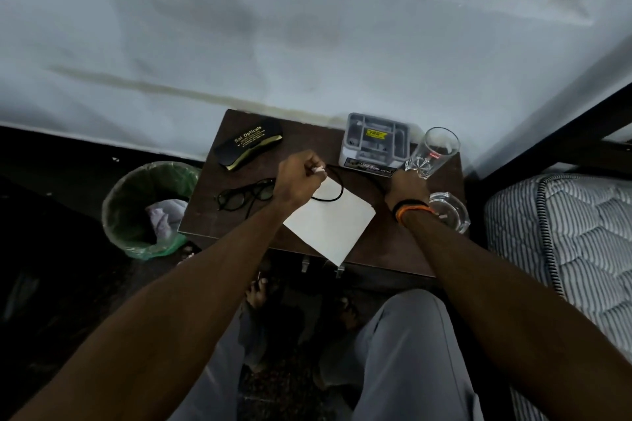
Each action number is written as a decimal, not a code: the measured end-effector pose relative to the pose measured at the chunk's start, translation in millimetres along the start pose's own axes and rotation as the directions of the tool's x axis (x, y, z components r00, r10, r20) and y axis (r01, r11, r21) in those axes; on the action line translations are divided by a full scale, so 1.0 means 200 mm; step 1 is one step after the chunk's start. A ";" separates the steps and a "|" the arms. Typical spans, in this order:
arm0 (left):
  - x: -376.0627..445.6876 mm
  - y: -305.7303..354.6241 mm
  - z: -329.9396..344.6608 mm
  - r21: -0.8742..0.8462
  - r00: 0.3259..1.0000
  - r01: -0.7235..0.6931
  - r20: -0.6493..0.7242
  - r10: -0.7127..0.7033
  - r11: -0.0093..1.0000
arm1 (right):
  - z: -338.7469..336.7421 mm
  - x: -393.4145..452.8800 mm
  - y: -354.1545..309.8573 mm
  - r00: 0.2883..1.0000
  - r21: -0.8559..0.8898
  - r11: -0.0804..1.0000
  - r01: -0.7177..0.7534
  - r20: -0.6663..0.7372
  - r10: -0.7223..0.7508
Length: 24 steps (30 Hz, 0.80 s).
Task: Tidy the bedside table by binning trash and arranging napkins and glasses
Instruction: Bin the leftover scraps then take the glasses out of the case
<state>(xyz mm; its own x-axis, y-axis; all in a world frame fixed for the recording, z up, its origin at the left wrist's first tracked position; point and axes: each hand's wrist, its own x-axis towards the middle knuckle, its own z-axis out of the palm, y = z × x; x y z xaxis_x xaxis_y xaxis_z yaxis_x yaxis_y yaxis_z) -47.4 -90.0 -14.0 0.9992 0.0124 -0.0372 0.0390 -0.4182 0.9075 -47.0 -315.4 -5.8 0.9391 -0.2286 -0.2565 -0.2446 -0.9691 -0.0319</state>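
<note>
The bedside table [393, 243] was a dark wooden top standing against a pale wall. On the table's middle lay a white napkin [330, 220], one corner hanging over the near edge. Above the napkin's far corner the left hand [299, 181] was clenched around a small white scrap [318, 169], pinched at the fingertips. A black cable [333, 193] looped across the napkin just beside that hand. On the table's left part lay a pair of black eyeglasses [244, 196], and beyond them, near the wall, a black spectacle case [248, 146] printed "Sai Opticals" in yellow. At the table's far right the right hand [405, 188] held the base of a clear drinking glass [432, 152], tilted and bearing a small red logo too tiny to read. Beside the glass sat a grey plastic box [374, 143] with a yellow label, illegible. A glass ashtray [449, 212] stood at the table's right edge. Left of the table stood a bin [147, 208] lined with green plastic, crumpled paper inside.
</note>
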 end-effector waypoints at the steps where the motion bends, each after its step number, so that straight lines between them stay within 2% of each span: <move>1: -0.01 0.00 -0.01 0.000 1.000 0.002 -0.001 -0.002 1.000 | -0.01 -0.01 -0.01 1.000 -0.009 1.000 0.020 -0.014 -0.020; 5: -0.05 0.03 -0.08 -0.014 0.999 0.030 -0.010 -0.030 0.999 | -0.10 -0.08 -0.07 0.997 0.037 0.998 0.042 -0.059 -0.040; 9: -0.12 0.10 -0.18 0.037 0.996 0.060 -0.074 -0.057 0.998 | -0.23 -0.17 -0.13 0.981 0.150 0.985 0.086 -0.188 -0.057; 12: -0.18 0.13 -0.29 0.058 0.993 0.059 -0.103 -0.053 0.997 | -0.35 -0.25 -0.24 0.952 0.191 0.960 0.204 -0.266 -0.150; 15: -0.24 0.16 -0.40 0.061 0.990 0.083 -0.120 -0.076 0.995 | -0.42 -0.32 -0.40 0.916 0.314 0.883 0.350 -0.311 -0.252; 19: -0.33 0.14 -0.62 0.138 0.976 0.112 -0.200 -0.083 0.984 | -0.44 -0.44 -0.69 0.883 0.488 0.736 0.469 -0.263 -0.389; 24: -0.41 -0.01 -0.89 0.075 0.945 0.204 -0.276 -0.177 0.976 | -0.37 -0.56 -1.02 0.811 0.452 0.682 0.576 -0.208 -0.547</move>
<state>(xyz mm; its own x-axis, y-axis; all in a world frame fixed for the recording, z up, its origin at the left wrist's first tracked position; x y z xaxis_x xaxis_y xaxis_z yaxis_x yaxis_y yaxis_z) -128.6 70.6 61.7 0.9384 0.3360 -0.0801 0.2420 -0.4741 0.8465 -85.2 -99.5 101.3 0.9455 0.3256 0.0103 0.2650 -0.7503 -0.6057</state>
